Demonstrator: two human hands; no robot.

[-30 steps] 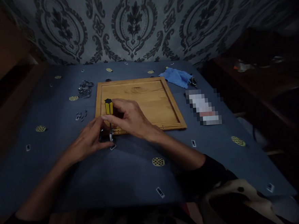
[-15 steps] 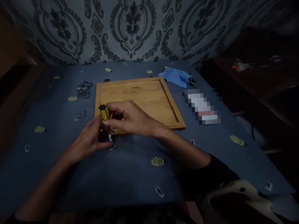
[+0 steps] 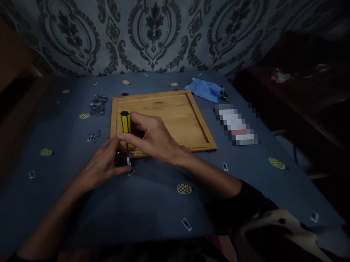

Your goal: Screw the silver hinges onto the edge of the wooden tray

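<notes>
In my right hand is a screwdriver with a yellow and black handle, held nearly upright between thumb and fingers. Its thin shaft points down at a shiny metal hinge on the near left corner of a framed wooden panel. My left hand is closed around the hinge, thumb in front and fingers behind. Where the tip meets the metal is too small to make out. The panel lies flat on a blue patterned tablecloth.
Several metal hinges lie in a pile left of the panel. Nearer are several small screws. To the right lie a blue cloth, a dark-handled tool partly under it, and a blurred-out white packet. A patterned curtain hangs behind.
The screwdriver has gone from tilted to nearly upright, its handle a little higher and further right. My right hand has shifted with it; my left hand stays in place.
</notes>
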